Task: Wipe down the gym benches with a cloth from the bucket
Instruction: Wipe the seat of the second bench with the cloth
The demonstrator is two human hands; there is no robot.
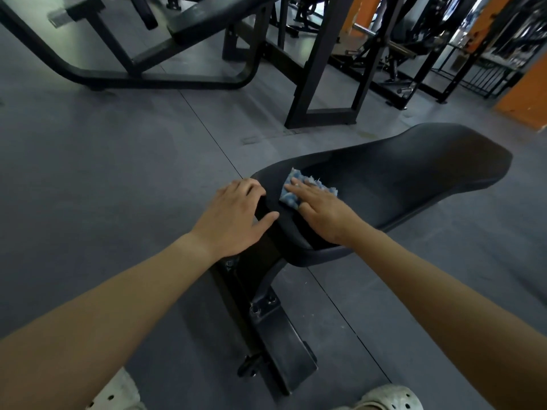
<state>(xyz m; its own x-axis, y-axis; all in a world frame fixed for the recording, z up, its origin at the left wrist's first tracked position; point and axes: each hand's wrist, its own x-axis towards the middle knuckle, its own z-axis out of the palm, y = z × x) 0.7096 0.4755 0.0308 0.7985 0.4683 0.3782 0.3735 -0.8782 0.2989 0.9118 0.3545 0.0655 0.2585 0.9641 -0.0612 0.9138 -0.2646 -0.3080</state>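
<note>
A long black padded gym bench (399,179) is getting its wipe-down. The person's left hand (233,217) is gripping the pad's near edge with curled fingers, apparently to brace it. The right hand (322,214), fingers straight and close together, is pressing a small blue fluffy cloth (288,198) flat onto the pad's near end.

We're in a gym, no doubt about it. Front and centre sits a black padded bench (399,179) on a steel foot (281,344), standing on dark grey rubber flooring (118,149) laid in big seamed sheets. Just beyond the bench rises a heavy black steel rack upright (322,69). Off past the bench to the left, there's another machine's curved tubular frame (165,75), carrying an angled pad (213,13). Behind the bench to the right, more black equipment crowds against orange walls (521,93).
</note>
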